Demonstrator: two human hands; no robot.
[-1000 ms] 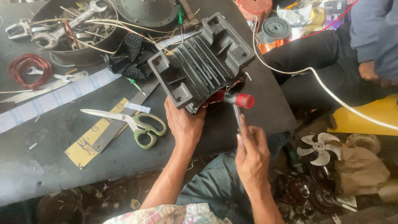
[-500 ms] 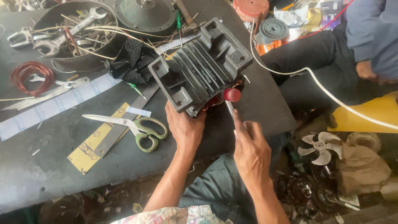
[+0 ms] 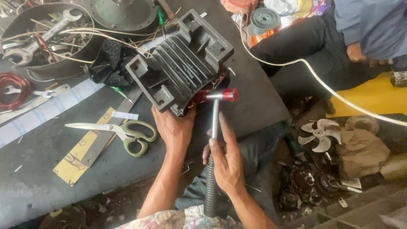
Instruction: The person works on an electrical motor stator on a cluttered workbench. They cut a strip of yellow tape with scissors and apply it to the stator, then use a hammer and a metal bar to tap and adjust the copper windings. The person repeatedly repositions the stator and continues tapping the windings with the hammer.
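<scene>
A dark grey finned motor housing [image 3: 182, 63] lies tilted on the black workbench [image 3: 51, 178], copper windings showing at its near end. My left hand [image 3: 174, 127] presses against the housing's near lower edge and steadies it. My right hand [image 3: 227, 159] grips the metal shaft of a small hammer [image 3: 214, 123] with red faces; its ribbed black grip points toward me. The hammer head touches the housing's near end beside the windings.
Green-handled scissors [image 3: 123, 131] lie left of my left hand on yellow card strips [image 3: 78, 159]. A round tray [image 3: 46, 40] with spanners and wires sits far left, red wire coil [image 3: 15, 89] beside it. Another person's leg [image 3: 305, 46] is at right; a white fan blade [image 3: 318, 133] lies below.
The hammer head has swung in from the right and now meets the housing's near end. My right hand has shifted slightly. My left hand stays on the housing.
</scene>
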